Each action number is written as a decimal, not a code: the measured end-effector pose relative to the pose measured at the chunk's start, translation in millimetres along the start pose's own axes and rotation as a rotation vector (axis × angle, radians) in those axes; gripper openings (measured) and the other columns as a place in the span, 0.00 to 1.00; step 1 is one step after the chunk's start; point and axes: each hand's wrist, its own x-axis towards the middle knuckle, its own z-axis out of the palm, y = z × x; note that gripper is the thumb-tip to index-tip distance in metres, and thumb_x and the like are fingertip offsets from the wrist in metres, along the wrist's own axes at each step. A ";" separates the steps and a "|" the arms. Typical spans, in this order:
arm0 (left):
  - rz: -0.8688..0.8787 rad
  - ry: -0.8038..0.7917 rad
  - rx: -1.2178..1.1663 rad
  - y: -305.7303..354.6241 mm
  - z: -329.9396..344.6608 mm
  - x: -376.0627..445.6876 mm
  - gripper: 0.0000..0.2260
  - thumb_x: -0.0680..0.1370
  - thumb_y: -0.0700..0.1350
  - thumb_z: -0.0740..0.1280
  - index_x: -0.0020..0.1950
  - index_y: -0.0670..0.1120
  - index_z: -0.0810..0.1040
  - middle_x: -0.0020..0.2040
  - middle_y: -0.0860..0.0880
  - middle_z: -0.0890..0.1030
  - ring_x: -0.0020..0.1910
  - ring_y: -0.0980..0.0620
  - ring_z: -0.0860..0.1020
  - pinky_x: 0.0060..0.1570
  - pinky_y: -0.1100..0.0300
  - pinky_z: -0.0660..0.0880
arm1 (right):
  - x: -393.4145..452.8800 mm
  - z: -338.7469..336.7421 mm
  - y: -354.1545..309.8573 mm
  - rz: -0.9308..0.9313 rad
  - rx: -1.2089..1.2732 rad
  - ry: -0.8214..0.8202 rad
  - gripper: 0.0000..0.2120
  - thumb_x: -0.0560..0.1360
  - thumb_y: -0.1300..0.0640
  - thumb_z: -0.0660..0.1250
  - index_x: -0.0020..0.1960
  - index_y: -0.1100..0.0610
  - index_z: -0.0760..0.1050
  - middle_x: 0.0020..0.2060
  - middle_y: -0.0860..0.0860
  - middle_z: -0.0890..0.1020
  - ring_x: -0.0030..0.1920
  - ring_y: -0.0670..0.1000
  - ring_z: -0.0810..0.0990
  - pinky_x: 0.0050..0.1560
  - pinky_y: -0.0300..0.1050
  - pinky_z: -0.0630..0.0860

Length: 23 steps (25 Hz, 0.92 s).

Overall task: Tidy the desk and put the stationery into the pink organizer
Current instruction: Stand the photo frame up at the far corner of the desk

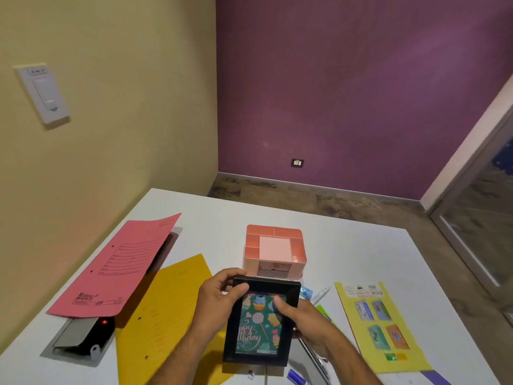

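Frame (261,323): I judge it rigid, glass-fronted, fragile; hold by its black edges.
Left hand (219,298): grip pinching the top-left corner.
Right hand (302,318): grip curled round the right edge.
Pink organizer (274,250): just beyond, on the worktop (361,254).

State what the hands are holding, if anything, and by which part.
Both hands hold the black picture frame: left hand grips its top-left corner, right hand its right edge.

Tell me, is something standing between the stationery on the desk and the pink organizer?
Yes. The black picture frame, held by the left hand and the right hand, is right in front of the pink organizer, and it covers part of the pens lying on the desk.
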 end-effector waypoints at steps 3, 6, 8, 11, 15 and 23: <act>-0.040 0.023 -0.065 0.1 4.0 1.6 0.08 0.75 0.37 0.72 0.52 0.47 0.82 0.45 0.50 0.85 0.44 0.57 0.84 0.35 0.66 0.79 | -0.9 -1.2 4.5 -0.023 0.130 0.014 0.14 0.74 0.48 0.71 0.57 0.54 0.82 0.50 0.53 0.87 0.52 0.54 0.85 0.61 0.56 0.77; -0.097 0.064 -0.158 2.0 4.3 6.1 0.07 0.76 0.37 0.71 0.52 0.45 0.82 0.47 0.48 0.85 0.43 0.52 0.85 0.36 0.60 0.81 | -1.5 -1.5 8.9 -0.031 0.286 0.032 0.13 0.71 0.60 0.74 0.55 0.62 0.83 0.52 0.61 0.85 0.53 0.61 0.84 0.62 0.62 0.76; -0.134 0.086 -0.200 2.8 3.3 8.7 0.06 0.76 0.38 0.71 0.52 0.45 0.82 0.47 0.49 0.85 0.43 0.51 0.85 0.37 0.57 0.82 | -2.1 -1.7 10.7 -0.019 0.348 0.021 0.13 0.69 0.63 0.75 0.54 0.64 0.83 0.52 0.62 0.85 0.52 0.63 0.84 0.57 0.60 0.79; -0.165 0.089 -0.230 2.6 4.2 10.9 0.06 0.77 0.40 0.70 0.53 0.46 0.81 0.47 0.50 0.85 0.44 0.52 0.85 0.35 0.58 0.81 | -2.4 -1.3 13.0 0.012 0.419 0.019 0.13 0.70 0.63 0.74 0.54 0.65 0.82 0.51 0.63 0.85 0.51 0.63 0.85 0.50 0.56 0.82; -0.176 0.058 -0.228 2.1 13.1 12.7 0.06 0.76 0.40 0.71 0.52 0.47 0.82 0.44 0.53 0.86 0.43 0.53 0.85 0.33 0.61 0.80 | -4.4 -4.6 16.9 0.063 0.479 0.018 0.10 0.72 0.64 0.72 0.53 0.65 0.82 0.51 0.63 0.85 0.51 0.63 0.85 0.49 0.57 0.82; -0.124 -0.144 -0.094 6.8 65.0 26.5 0.05 0.76 0.44 0.72 0.51 0.52 0.82 0.48 0.48 0.85 0.45 0.52 0.85 0.38 0.55 0.83 | -21.7 -48.8 49.1 -0.014 0.557 0.085 0.16 0.70 0.72 0.70 0.58 0.69 0.78 0.54 0.67 0.82 0.55 0.67 0.82 0.52 0.61 0.81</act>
